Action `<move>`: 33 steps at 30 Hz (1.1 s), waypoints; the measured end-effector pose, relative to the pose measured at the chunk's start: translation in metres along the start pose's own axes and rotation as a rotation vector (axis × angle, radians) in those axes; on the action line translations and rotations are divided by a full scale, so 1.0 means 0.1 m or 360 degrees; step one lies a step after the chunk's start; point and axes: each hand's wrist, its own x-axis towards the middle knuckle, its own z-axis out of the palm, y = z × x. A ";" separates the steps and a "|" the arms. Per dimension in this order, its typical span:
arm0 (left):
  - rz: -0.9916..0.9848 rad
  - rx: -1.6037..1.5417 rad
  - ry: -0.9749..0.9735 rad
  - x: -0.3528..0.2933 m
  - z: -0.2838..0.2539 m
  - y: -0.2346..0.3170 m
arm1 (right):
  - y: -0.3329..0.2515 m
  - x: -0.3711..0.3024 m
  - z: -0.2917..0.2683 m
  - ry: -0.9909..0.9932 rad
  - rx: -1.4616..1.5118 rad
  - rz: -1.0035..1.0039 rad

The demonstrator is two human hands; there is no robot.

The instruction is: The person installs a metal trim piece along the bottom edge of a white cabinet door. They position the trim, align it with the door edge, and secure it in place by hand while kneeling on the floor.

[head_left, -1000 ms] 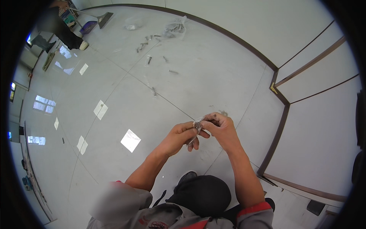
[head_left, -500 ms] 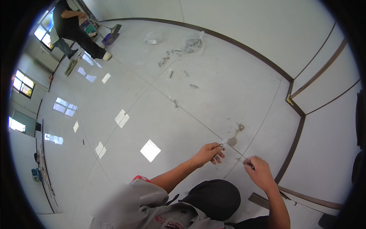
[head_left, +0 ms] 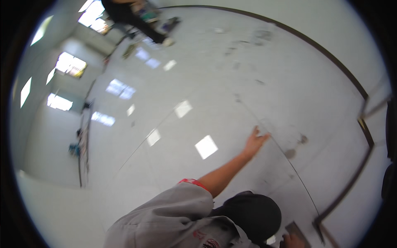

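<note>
My left hand (head_left: 256,144) stretches out over the pale glossy floor, its thumb and fingers apart. Just beyond the fingertips there is a faint, see-through smear, perhaps thin plastic, too blurred to name. Low in the picture, beside my dark knee (head_left: 258,217), my right hand (head_left: 292,241) is partly cut off and smeared by motion. It is close to a flat dark brown strip (head_left: 297,232); whether it touches the strip or holds anything is hidden. Right of my left hand, a brownish-grey stain (head_left: 290,153) and a smaller brown patch (head_left: 304,139) mark the floor.
Several small grey pieces (head_left: 259,82) lie scattered ahead, near a clear plastic bag (head_left: 262,35). Dark skirting (head_left: 347,76) follows the wall on the far and right sides. At the upper left another person in dark trousers (head_left: 142,25) stands near a dustpan (head_left: 170,25).
My left hand has reached forward, its fingers spreading from a pinch on a small clear scrap. My right hand has dropped to the lower edge. The whole view has swung left.
</note>
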 end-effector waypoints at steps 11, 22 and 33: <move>0.1041 0.0400 -0.0308 -3.09 -0.20 1.86 | 0.66 0.48 0.18 -0.0538 -0.0172 -0.0468; 0.0512 -0.0145 -0.0341 -3.07 0.00 1.88 | 0.70 0.46 0.16 -0.0488 -0.0217 -0.0781; -0.0302 0.0585 0.1354 -3.60 -3.30 0.13 | 1.05 0.82 0.64 -0.0532 -0.0628 -0.0434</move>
